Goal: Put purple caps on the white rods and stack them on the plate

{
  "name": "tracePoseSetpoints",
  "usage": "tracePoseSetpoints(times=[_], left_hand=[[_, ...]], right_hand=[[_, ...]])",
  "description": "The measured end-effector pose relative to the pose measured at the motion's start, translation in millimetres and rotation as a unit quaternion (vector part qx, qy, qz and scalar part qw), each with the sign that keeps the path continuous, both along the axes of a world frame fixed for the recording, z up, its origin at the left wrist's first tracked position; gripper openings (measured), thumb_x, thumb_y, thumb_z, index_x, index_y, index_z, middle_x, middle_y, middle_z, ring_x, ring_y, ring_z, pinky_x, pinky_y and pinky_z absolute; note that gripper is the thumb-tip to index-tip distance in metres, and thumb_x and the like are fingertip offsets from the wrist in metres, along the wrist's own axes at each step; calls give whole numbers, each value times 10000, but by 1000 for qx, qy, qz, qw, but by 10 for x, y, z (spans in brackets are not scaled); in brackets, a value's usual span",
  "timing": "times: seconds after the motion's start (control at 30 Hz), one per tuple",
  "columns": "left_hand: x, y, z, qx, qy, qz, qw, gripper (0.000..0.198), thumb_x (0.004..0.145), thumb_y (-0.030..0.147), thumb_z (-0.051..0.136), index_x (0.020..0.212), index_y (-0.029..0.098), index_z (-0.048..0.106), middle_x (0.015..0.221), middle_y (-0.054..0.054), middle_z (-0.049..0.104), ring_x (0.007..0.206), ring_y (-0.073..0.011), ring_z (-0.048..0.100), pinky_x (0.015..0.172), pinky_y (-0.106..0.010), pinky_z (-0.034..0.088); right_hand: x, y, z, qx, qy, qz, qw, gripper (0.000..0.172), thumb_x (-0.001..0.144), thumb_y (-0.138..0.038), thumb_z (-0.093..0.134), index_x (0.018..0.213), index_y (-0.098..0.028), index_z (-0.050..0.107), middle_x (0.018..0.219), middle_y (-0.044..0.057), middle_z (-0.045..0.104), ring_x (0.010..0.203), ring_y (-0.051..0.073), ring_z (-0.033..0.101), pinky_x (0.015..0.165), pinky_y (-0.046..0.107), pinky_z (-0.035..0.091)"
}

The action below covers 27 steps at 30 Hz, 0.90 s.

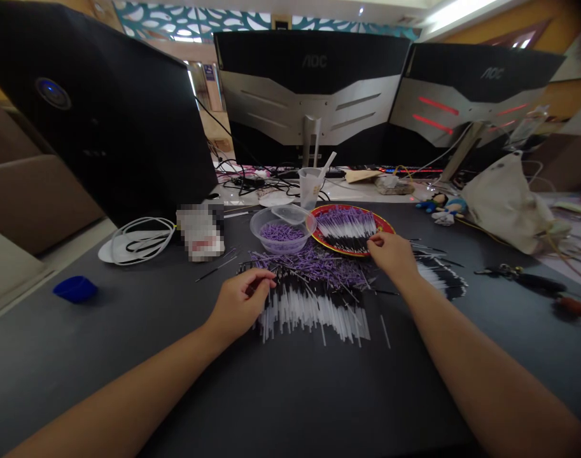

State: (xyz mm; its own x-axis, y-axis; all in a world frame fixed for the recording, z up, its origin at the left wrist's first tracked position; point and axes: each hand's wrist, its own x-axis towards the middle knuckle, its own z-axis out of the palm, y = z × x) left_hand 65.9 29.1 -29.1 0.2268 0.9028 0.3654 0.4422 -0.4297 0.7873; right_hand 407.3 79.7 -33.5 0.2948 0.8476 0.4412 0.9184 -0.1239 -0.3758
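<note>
Thin, stiff strands lie in a broad, loose pile on the matte grey surface, their purple ends tangled into a fuzzy mass, their middles black, and their pale, translucent white tips fanned toward the person. The left hand curves over the pile, its fingers bent and bunched down among the strands; whether it pinches any cannot be told. The right hand rests at the edge of a round red plate with a gold pattern, its fingertips drawn together by the strands lined up side by side there, though no grip can be made out. Touching the plate's left side is a clear plastic bowl holding short purple pieces, with a clear lid tilted on it. Behind them stands a translucent cup with a white stick in it. Beyond the right hand lies a smaller black-and-white batch of strands. Farther out sit a white cable coil, a blue rubbery dish and a slumped cloth bag.
</note>
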Motion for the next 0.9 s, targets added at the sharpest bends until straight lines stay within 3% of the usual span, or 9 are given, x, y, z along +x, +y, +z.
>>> tracePoseSetpoints(times=[0.1,0.2,0.33,0.43,0.63,0.9], left_hand=[[-25,-4,41,76,94,-3,993,189,831,263,500,926,183,642,815,-28,672,710,-143,609,596,-233,468],[-37,-13,126,103,201,5,974,202,853,265,455,959,192,611,843,-26,635,745,-148,578,643,-252,453],[-58,-24,262,103,368,81,921,201,858,341,432,836,187,559,811,-36,576,764,-182,549,605,-275,409],[-95,-19,321,70,454,112,881,293,855,426,406,746,182,525,800,-52,562,744,-207,548,566,-288,384],[-127,-10,256,-21,476,72,876,368,843,512,377,723,191,510,797,-51,581,697,-214,556,533,-287,355],[-75,5,143,-48,431,39,900,265,845,358,392,684,197,529,770,-42,606,677,-192,545,531,-271,313]], right_hand=[[-5,8,-21,-8,-6,8,1000,216,766,-292,517,838,-188,692,804,60,718,790,235,653,703,321,447],[13,4,-39,-14,-8,21,1000,228,765,-280,528,894,-180,687,818,57,718,808,227,652,727,318,449],[-9,-60,0,-8,-1,37,999,238,779,-255,521,935,-169,679,842,55,715,807,202,648,739,296,449],[-141,-186,95,2,13,88,996,206,786,-255,525,895,-178,682,816,42,710,773,183,643,717,275,446],[-522,-475,259,-30,29,245,969,176,812,-262,508,809,-197,672,736,14,686,642,153,598,599,262,419],[-548,-454,172,-86,0,287,954,141,795,-231,530,801,-194,666,774,38,669,714,174,586,647,293,433]])
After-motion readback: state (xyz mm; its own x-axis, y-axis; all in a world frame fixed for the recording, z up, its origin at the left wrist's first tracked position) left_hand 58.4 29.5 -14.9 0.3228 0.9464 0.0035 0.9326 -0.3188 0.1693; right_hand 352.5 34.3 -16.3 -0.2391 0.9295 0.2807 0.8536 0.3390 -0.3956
